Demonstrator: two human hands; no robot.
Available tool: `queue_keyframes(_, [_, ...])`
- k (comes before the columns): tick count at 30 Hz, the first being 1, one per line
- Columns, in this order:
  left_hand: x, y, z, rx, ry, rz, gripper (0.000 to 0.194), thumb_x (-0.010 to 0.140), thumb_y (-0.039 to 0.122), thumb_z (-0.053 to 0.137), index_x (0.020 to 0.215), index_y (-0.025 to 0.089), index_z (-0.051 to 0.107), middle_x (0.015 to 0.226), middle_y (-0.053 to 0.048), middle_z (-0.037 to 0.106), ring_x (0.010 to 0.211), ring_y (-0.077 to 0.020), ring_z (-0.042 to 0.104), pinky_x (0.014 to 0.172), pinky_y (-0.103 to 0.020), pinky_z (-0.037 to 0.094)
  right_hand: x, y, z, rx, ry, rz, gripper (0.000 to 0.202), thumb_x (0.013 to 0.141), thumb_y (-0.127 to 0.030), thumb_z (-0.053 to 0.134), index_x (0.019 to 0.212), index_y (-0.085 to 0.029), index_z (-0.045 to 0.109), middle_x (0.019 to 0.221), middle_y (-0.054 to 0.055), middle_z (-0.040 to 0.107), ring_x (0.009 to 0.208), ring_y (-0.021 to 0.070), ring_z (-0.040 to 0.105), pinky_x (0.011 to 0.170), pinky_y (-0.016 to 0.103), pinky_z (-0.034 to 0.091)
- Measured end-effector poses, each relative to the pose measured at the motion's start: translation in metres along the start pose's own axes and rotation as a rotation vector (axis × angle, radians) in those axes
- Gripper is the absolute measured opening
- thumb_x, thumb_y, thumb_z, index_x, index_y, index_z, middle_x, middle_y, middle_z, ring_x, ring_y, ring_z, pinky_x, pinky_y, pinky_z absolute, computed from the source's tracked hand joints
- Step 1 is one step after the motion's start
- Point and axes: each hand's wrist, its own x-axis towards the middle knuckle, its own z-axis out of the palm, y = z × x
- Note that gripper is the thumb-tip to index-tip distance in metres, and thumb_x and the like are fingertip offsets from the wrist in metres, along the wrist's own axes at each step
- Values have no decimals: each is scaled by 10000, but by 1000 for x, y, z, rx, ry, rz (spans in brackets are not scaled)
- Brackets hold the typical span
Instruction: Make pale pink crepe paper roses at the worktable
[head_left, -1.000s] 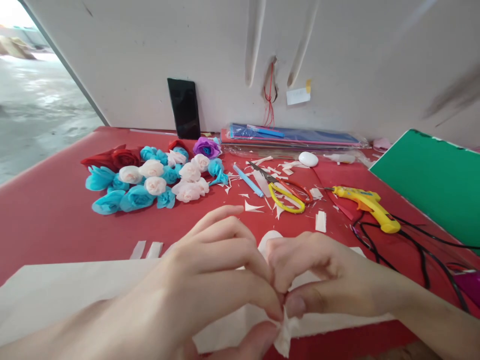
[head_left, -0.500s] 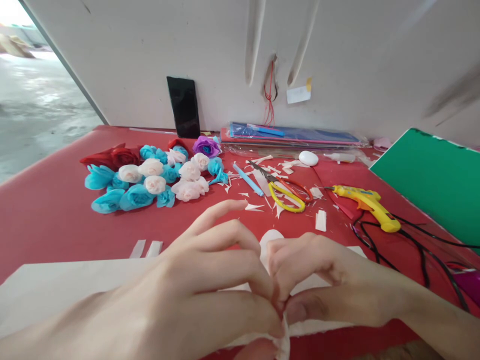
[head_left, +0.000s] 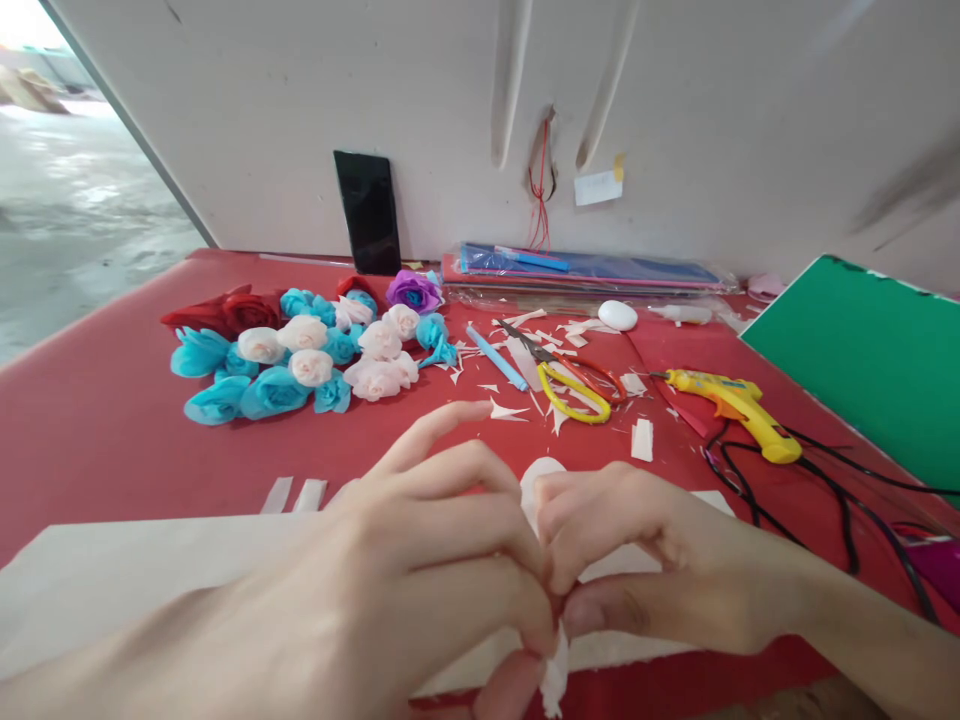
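My left hand point(head_left: 442, 560) and my right hand point(head_left: 645, 550) meet at the front of the table. Both are closed, pinching a piece of white crepe paper point(head_left: 555, 672) between thumbs and fingertips. Its rounded upper end point(head_left: 543, 470) shows above the knuckles and a narrow, crumpled end hangs below; the middle is hidden by my fingers. My left index finger stretches out, away from the paper. Beneath my hands lies a flat white sheet point(head_left: 165, 555). Two small white strips point(head_left: 309, 496) rest at its far edge.
Blue, white, red and purple paper flowers point(head_left: 311, 368) cluster at the left. Scissors point(head_left: 574, 390), a light blue pen point(head_left: 496, 357) and scraps lie mid-table. A yellow glue gun point(head_left: 735, 405) with black cables sits right, near a green board point(head_left: 862, 370). A phone point(head_left: 367, 212) leans against the wall.
My left thumb and fingers have shifted slightly at the paper's lower end. That end now looks narrower and more gathered. My right hand has barely moved.
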Motion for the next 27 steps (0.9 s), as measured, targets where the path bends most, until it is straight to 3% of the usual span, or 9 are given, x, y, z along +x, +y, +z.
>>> queue_keyframes(2, [-2,-3,2,-119,-26,-13,256,739,8,614,799,254,580,772,84,664,703,-109,601,903,-275,465,0,-2,-1,-19,-13,15,156,902,-191,644,830,-100,747,815,81,726,799,148,598,775,296,451])
queue_keyframes(6, [-9,-5,9,-258,56,-108,331,707,14,686,881,266,560,823,91,643,769,-104,624,862,-219,504,0,-7,0,-69,-50,1,382,963,-312,563,851,-1,755,807,176,747,826,191,631,825,346,460])
queue_keyframes(12, [-11,-5,10,-419,-38,-233,431,696,-39,677,950,284,549,890,86,643,805,-109,641,753,-186,548,1,-7,0,-114,-32,7,409,972,-382,535,859,-63,764,835,150,764,803,181,632,780,337,483])
queue_keyframes(15, [-13,-5,9,-428,-16,-255,442,692,-48,656,952,291,545,887,90,643,791,-105,635,746,-183,545,2,-6,0,-114,-35,-8,446,973,-382,532,856,-19,764,807,174,753,799,190,622,776,340,482])
queue_keyframes(20, [-13,-4,9,-355,-44,-226,438,701,-33,611,976,304,558,865,68,662,785,-134,639,696,-206,542,3,-8,-1,-87,-40,7,506,970,-401,526,853,32,759,776,198,734,819,213,624,778,355,478])
queue_keyframes(23, [-9,-2,11,-268,84,-143,390,722,2,552,969,303,560,809,56,643,709,-141,621,709,-241,541,3,-8,-2,-59,-47,28,503,973,-399,523,858,31,757,801,200,738,828,205,635,815,357,467])
queue_keyframes(25, [-6,-2,11,-233,129,-108,360,724,10,544,941,297,554,811,57,634,702,-136,613,771,-259,536,3,-8,-2,-49,-48,39,487,968,-410,531,849,3,760,797,178,738,821,194,637,829,355,461])
queue_keyframes(27, [-3,-3,8,-194,50,-86,341,723,12,593,915,290,550,849,71,649,753,-133,624,899,-283,503,2,-6,-2,-36,-52,55,459,960,-424,541,837,-40,762,804,151,742,822,187,641,829,350,462])
